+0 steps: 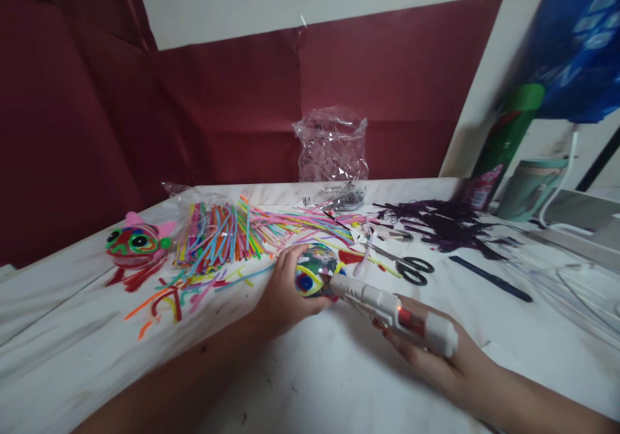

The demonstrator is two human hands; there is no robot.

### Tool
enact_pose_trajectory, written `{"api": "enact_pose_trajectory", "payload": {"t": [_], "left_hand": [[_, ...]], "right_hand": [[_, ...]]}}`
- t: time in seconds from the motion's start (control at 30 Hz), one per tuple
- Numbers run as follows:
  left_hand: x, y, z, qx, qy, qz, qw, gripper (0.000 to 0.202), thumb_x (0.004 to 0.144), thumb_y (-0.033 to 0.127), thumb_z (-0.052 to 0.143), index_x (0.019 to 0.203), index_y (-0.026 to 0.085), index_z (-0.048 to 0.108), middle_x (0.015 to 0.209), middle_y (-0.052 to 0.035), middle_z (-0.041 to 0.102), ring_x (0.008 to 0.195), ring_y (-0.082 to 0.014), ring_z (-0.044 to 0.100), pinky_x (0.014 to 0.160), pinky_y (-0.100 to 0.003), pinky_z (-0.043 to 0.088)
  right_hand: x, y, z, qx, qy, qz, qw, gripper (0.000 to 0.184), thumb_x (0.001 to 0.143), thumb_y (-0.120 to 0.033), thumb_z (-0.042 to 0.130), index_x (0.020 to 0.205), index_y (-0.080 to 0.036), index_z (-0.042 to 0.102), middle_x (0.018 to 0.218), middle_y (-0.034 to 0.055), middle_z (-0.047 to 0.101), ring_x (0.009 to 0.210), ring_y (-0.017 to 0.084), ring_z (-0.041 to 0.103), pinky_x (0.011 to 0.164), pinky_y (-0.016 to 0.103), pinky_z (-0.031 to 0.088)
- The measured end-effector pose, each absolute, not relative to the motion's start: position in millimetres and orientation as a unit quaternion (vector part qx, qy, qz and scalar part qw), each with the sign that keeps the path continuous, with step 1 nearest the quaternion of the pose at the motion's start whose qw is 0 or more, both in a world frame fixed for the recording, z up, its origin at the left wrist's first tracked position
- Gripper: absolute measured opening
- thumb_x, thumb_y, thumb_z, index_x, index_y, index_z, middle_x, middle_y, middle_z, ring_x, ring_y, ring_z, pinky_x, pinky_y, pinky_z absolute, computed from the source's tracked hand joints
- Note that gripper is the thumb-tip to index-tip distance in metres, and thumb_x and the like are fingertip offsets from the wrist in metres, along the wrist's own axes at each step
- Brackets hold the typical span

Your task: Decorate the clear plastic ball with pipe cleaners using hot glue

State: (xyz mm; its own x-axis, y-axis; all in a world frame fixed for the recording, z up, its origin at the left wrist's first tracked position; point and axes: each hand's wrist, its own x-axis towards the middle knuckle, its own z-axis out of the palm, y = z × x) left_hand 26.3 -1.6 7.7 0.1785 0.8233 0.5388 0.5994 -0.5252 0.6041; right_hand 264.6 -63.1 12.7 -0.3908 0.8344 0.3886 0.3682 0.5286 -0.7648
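My left hand [285,285] grips a round, dark craft ball [317,258] from its left side. On the ball sits an eye [307,283] in blue and white with a yellow pipe-cleaner outline. A white glue gun [378,303] with a lit orange light is held in my right hand [426,350]. Its nozzle points at the ball's right front, close beside the eye; whether it touches cannot be made out. The fingers of my right hand are partly hidden beneath the glue gun.
Colourful pipe cleaners [217,234] spread across the white table behind my left hand. A finished-looking decorated face [138,241] lies at the left. Black-handled scissors [414,270], a dark flat strip [491,279], purple strands [450,224] and a clear plastic bag [333,146] lie further back and right.
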Motion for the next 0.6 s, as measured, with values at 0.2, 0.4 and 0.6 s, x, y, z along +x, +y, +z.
{"api": "enact_pose_trajectory", "payload": {"t": [0.2, 0.4, 0.6], "left_hand": [[24.6, -0.9, 8.0, 0.741, 0.48, 0.44, 0.164, 0.083, 0.053, 0.029, 0.081, 0.126, 0.019, 0.043, 0.127, -0.014, 0.05, 0.123, -0.0335, 0.046, 0.103, -0.05, 0.037], [24.9, -0.9, 8.6, 0.723, 0.497, 0.443, 0.183, 0.084, 0.051, 0.027, 0.082, 0.125, 0.019, 0.043, 0.127, -0.0134, 0.05, 0.122, -0.0335, 0.047, 0.102, -0.049, 0.038], [23.7, 0.4, 6.6, 0.717, 0.495, 0.452, 0.188, 0.083, 0.051, 0.027, 0.081, 0.125, 0.02, 0.044, 0.127, -0.0124, 0.05, 0.12, -0.0328, 0.048, 0.101, -0.048, 0.039]], "right_hand": [[267.4, -62.1, 14.5, -0.388, -0.79, 0.286, 0.38, 0.015, 0.085, -0.034, 0.057, 0.087, -0.019, 0.062, 0.071, 0.0022, 0.061, 0.063, 0.016, 0.056, 0.056, 0.024, 0.049], [268.7, -61.5, 14.8, -0.392, -0.791, 0.269, 0.386, 0.015, 0.085, -0.034, 0.058, 0.085, -0.019, 0.062, 0.07, 0.0017, 0.06, 0.062, 0.015, 0.055, 0.056, 0.024, 0.048], [268.0, -62.5, 11.3, -0.388, -0.795, 0.28, 0.372, 0.014, 0.088, -0.031, 0.051, 0.085, -0.019, 0.058, 0.072, 0.0022, 0.058, 0.064, 0.015, 0.053, 0.058, 0.025, 0.046]]}}
